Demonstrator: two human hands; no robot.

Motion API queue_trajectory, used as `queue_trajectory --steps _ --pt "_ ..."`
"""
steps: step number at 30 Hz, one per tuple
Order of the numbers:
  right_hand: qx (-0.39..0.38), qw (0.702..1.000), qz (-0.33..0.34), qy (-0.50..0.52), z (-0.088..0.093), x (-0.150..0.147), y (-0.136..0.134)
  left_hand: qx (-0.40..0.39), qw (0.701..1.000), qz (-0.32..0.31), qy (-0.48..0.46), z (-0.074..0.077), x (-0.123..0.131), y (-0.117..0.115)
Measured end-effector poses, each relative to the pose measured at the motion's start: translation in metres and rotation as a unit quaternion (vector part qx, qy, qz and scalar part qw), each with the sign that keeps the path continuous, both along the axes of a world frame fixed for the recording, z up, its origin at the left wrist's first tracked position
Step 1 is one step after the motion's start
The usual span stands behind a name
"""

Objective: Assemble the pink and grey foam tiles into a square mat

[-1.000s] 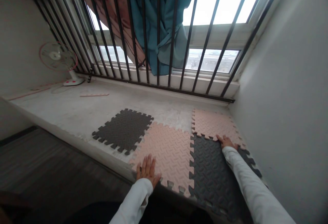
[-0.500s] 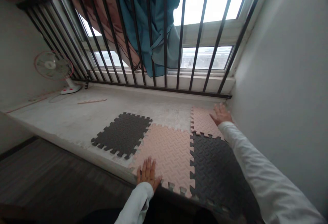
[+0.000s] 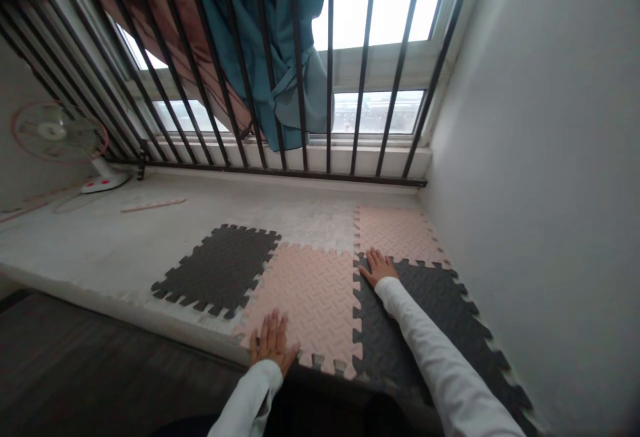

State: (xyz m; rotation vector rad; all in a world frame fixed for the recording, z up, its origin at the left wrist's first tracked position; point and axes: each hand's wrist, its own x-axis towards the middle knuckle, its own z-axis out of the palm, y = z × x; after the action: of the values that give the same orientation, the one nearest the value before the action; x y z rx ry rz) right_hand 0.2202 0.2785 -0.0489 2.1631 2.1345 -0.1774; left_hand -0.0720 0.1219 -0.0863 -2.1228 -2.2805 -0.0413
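Note:
My left hand [image 3: 273, 342] lies flat with fingers spread on the front left part of a large pink foam mat tile [image 3: 313, 297]. My right hand [image 3: 379, 266] rests, fingers apart, at the top left corner of a dark grey foam mat tile [image 3: 435, 317], close to its seam with another pink foam tile [image 3: 395, 232] by the wall. Part of the dark tile is hidden under my right forearm. A second dark grey tile [image 3: 220, 267] lies left of the large pink one, touching or nearly touching its toothed edge. Neither hand holds anything.
The tiles lie on a raised pale ledge [image 3: 90, 250] with a drop to a dark floor [image 3: 115, 364]. Black railing [image 3: 280, 172] and curtains [image 3: 287, 90] stand behind. A fan [image 3: 103, 177] and a thin pinkish strip [image 3: 153, 205] are at left; a white wall [image 3: 530, 177] bounds the right.
My right hand has moved left and nearer, from the far pink tile by the wall to the dark tile's corner. My left hand stays on the large pink tile. The view has turned slightly right.

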Motion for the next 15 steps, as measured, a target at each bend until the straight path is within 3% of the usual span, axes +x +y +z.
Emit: queue_trajectory --steps 9,13,15 --pt "-0.024 0.997 0.023 0.074 0.019 0.012 -0.036 -0.009 1.000 -0.010 -0.005 0.011 0.002 0.001" --pt "0.028 0.997 -0.036 0.070 0.060 0.052 -0.034 -0.001 1.000 -0.012 0.010 0.009 0.002 0.002" --pt "0.122 0.985 -0.106 0.053 0.087 0.076 -0.031 0.001 1.000 -0.007 0.017 0.008 0.002 0.002"
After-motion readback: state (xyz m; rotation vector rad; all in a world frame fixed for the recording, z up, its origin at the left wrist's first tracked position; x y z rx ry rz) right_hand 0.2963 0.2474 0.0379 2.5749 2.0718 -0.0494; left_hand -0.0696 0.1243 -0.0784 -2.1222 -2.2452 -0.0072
